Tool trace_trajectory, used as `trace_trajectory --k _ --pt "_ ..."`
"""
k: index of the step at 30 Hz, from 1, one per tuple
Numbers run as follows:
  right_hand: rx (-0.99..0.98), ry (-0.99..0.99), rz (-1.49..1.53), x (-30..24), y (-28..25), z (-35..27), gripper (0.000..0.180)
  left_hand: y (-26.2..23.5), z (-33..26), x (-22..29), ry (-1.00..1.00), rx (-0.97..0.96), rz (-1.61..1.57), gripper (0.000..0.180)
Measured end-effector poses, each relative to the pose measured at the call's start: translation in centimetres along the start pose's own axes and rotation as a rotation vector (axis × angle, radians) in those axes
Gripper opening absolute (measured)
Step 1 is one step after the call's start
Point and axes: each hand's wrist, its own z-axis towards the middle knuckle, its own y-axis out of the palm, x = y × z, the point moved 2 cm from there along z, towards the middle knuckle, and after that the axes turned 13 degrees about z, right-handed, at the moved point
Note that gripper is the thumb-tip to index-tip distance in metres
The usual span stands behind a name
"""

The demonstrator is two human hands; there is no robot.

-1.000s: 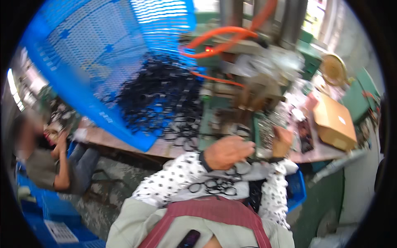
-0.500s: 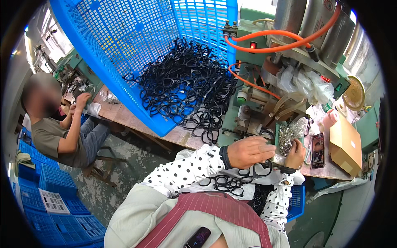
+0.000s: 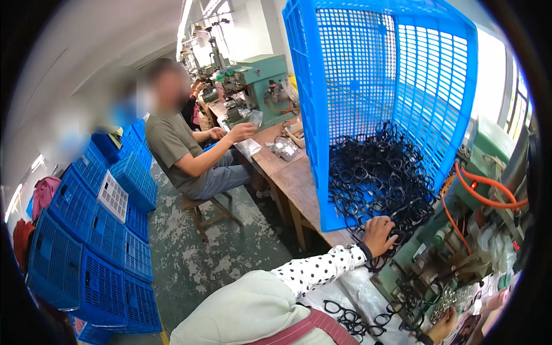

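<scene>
Black eyeglass frames (image 3: pixel 374 172) lie heaped in a tilted blue plastic basket (image 3: pixel 323 195) and spill past its low front edge. My left hand (image 3: pixel 378 236) rests at this spill, fingers bent and apart over the frames; no firm hold shows. At the lower right, my right hand (image 3: pixel 444 325) has its fingers drawn together beside a heap of small shiny metal parts (image 3: pixel 445 300). Whatever it pinches is too small to make out. Several more loose frames (image 3: pixel 351 319) lie on white plastic sheeting in front of me, between my arms.
A green machine (image 3: pixel 489 164) with orange hoses (image 3: pixel 489 184) stands right of the basket. Across the bench corner, a seated person (image 3: pixel 195 149) handles a small clear bag (image 3: pixel 256 118). Stacked blue crates (image 3: pixel 86 241) line the left side. A phone (image 3: pixel 467 329) lies near my right hand.
My view has swung left. My left hand has moved from in front of the machine to the frames at the basket's edge. My right hand stays by the metal parts. The other person has raised a bag.
</scene>
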Motion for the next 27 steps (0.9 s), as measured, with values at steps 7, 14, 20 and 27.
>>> trace_trajectory --k 7,14,20,27 --pt "0.002 -0.087 -0.268 -1.4 -0.1 -0.1 0.024 5.4 0.9 -1.4 0.048 -0.385 0.276 0.016" --pt "0.043 0.034 0.24 -15.0 5.1 -0.1 0.02 -2.5 3.6 0.9 -0.039 -0.026 -0.252 0.011" --pt "0.046 0.166 0.59 -24.4 7.1 -1.4 0.033 -9.3 1.3 10.7 0.628 -0.008 -0.416 0.03" --pt "0.027 0.222 0.535 -24.9 8.1 -1.3 0.04 -8.7 1.0 15.3 0.831 -0.166 -0.692 0.042"
